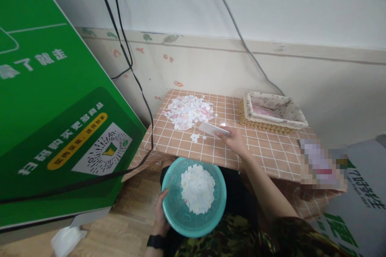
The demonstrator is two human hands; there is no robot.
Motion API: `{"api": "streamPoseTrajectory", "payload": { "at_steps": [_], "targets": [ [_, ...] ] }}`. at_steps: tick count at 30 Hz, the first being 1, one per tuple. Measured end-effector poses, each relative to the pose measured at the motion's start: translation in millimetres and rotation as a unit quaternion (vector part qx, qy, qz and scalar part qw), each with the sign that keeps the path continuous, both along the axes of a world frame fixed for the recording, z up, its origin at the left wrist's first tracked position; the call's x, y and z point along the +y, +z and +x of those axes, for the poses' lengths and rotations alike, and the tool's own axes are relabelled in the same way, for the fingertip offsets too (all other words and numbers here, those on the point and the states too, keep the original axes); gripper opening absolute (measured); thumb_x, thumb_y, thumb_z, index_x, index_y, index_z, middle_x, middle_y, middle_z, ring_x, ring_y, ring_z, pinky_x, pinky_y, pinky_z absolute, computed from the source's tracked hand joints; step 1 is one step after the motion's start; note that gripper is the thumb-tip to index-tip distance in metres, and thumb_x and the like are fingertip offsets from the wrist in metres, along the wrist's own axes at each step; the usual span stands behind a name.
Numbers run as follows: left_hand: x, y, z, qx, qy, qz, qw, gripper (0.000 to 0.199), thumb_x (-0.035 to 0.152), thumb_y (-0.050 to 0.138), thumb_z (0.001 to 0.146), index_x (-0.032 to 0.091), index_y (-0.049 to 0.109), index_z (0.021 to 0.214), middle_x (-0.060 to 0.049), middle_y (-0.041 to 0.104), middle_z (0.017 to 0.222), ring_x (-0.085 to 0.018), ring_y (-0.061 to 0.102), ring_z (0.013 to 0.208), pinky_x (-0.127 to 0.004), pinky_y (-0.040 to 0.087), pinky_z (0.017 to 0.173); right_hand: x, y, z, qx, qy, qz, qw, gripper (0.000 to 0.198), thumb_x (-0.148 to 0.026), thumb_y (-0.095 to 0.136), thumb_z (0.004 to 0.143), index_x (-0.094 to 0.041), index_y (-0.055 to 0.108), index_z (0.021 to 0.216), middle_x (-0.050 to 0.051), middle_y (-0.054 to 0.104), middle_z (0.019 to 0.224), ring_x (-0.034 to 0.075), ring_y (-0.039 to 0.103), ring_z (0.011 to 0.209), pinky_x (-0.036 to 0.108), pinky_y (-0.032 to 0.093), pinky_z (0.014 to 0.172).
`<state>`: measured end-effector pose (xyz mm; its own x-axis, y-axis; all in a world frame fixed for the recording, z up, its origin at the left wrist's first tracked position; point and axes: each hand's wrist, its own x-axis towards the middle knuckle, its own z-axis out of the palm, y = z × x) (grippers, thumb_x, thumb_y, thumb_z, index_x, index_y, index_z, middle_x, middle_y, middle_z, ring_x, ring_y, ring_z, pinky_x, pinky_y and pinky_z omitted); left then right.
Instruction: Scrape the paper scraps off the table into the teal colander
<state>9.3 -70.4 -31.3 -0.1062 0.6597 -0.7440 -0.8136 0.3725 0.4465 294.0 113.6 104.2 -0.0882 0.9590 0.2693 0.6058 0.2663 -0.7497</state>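
Observation:
My left hand (pixel 161 211) grips the left rim of a round teal plastic basket (pixel 171 209), held below the table's front edge over my lap. A heap of small white paper pieces (pixel 197 188) lies inside it. My right hand (pixel 235 140) is closed on a flat white card (pixel 213 129), held low over the table, its far end close to a few loose pieces (pixel 195 137). Behind the card is a larger pile of small white and pinkish paper pieces (pixel 188 110).
A checked brown cloth covers the table (pixel 265 152). A lined wicker basket (pixel 265 126) stands at its back right, and a blurred-out item (pixel 321 164) lies at the right corner. Black cables (pixel 141 88) hang beside the green cabinet (pixel 75 100) at left. A wall is behind.

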Motion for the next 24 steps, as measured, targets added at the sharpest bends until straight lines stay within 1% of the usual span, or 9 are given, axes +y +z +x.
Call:
{"api": "streamPoseTrajectory", "payload": {
  "at_steps": [3, 6, 8, 11, 13, 17, 19, 22, 24],
  "targets": [
    [1.1, 8.9, 3.0, 0.004, -0.007, 0.007, 1.0, 0.019, 0.024, 0.07, 0.066, 0.012, 0.072, 0.08, -0.009, 0.074, 0.072, -0.027, 0.07, 0.073, -0.041, 0.054, 0.076, -11.9, -3.9, 4.3, -0.024, -0.023, 0.009, 0.999, 0.023, -0.036, 0.059, 0.083, -0.021, 0.073, 0.094, 0.005, 0.073, 0.089, 0.023, 0.066, 0.076, 0.032, 0.048, 0.068],
    [2.8, 19.2, 4.4, 0.016, 0.001, 0.006, 1.0, 0.018, 0.024, 0.07, 0.066, 0.013, 0.072, 0.08, -0.007, 0.074, 0.072, -0.025, 0.07, 0.069, -0.04, 0.054, 0.076, -19.0, 0.1, 3.5, -0.033, 0.024, -0.016, 0.999, 0.023, -0.035, 0.057, 0.084, -0.021, 0.073, 0.094, 0.004, 0.073, 0.082, 0.02, 0.065, 0.067, 0.031, 0.048, 0.064],
    [3.8, 25.9, 4.7, 0.011, 0.001, 0.007, 1.0, 0.018, 0.025, 0.069, 0.068, 0.013, 0.072, 0.081, -0.007, 0.075, 0.074, -0.024, 0.069, 0.068, -0.04, 0.054, 0.077, -20.5, 5.6, 2.1, -0.029, 0.064, -0.029, 0.997, 0.022, -0.033, 0.057, 0.085, -0.022, 0.073, 0.094, 0.004, 0.074, 0.084, 0.02, 0.066, 0.069, 0.03, 0.048, 0.065],
    [4.5, 34.3, 5.2, 0.0, -0.003, 0.02, 1.0, 0.019, 0.025, 0.068, 0.07, 0.013, 0.072, 0.084, -0.008, 0.075, 0.078, -0.023, 0.069, 0.07, -0.039, 0.054, 0.078, -19.7, 10.2, -0.6, -0.028, 0.064, -0.014, 0.997, 0.021, -0.033, 0.058, 0.084, -0.021, 0.073, 0.093, 0.005, 0.074, 0.088, 0.021, 0.067, 0.075, 0.031, 0.049, 0.069],
    [4.4, 38.0, 5.7, 0.0, -0.002, 0.025, 1.0, 0.021, 0.025, 0.068, 0.07, 0.012, 0.072, 0.086, -0.008, 0.075, 0.08, -0.024, 0.069, 0.071, -0.039, 0.053, 0.078, -19.1, 9.0, -3.5, -0.02, 0.069, -0.004, 0.997, 0.022, -0.033, 0.057, 0.085, -0.021, 0.073, 0.094, 0.006, 0.073, 0.091, 0.022, 0.067, 0.08, 0.032, 0.05, 0.072],
    [3.9, 40.9, 6.0, 0.004, 0.003, 0.029, 1.0, 0.023, 0.027, 0.069, 0.07, 0.012, 0.071, 0.087, -0.008, 0.075, 0.079, -0.023, 0.069, 0.07, -0.039, 0.053, 0.078, -20.8, 4.8, -8.4, 0.008, 0.144, -0.02, 0.989, 0.022, -0.03, 0.054, 0.087, -0.024, 0.072, 0.098, 0.005, 0.072, 0.101, 0.021, 0.067, 0.088, 0.032, 0.051, 0.077],
    [3.5, 42.4, 5.6, 0.003, 0.004, 0.03, 1.0, 0.022, 0.026, 0.069, 0.07, 0.012, 0.071, 0.087, -0.008, 0.075, 0.079, -0.023, 0.069, 0.07, -0.038, 0.053, 0.078, -22.1, 5.7, -8.3, 0.016, 0.142, -0.025, 0.989, 0.021, -0.03, 0.055, 0.087, -0.024, 0.073, 0.096, 0.004, 0.072, 0.1, 0.021, 0.067, 0.087, 0.033, 0.051, 0.077],
    [2.7, 46.9, 5.4, 0.0, -0.001, 0.025, 1.0, 0.022, 0.026, 0.068, 0.071, 0.011, 0.071, 0.088, -0.01, 0.075, 0.081, -0.024, 0.069, 0.073, -0.039, 0.052, 0.08, -23.5, 10.2, -8.1, 0.016, 0.117, -0.029, 0.993, 0.019, -0.031, 0.059, 0.084, -0.022, 0.073, 0.093, 0.005, 0.073, 0.094, 0.022, 0.067, 0.082, 0.033, 0.051, 0.074],
    [1.9, 50.7, 5.7, -0.002, -0.01, 0.022, 1.0, 0.023, 0.025, 0.066, 0.072, 0.009, 0.071, 0.089, -0.012, 0.075, 0.083, -0.027, 0.07, 0.076, -0.042, 0.052, 0.082, -23.4, 13.1, -11.4, 0.013, 0.145, -0.033, 0.989, 0.02, -0.031, 0.059, 0.084, -0.022, 0.073, 0.094, 0.005, 0.073, 0.093, 0.021, 0.067, 0.08, 0.033, 0.051, 0.074]
  ]
}}
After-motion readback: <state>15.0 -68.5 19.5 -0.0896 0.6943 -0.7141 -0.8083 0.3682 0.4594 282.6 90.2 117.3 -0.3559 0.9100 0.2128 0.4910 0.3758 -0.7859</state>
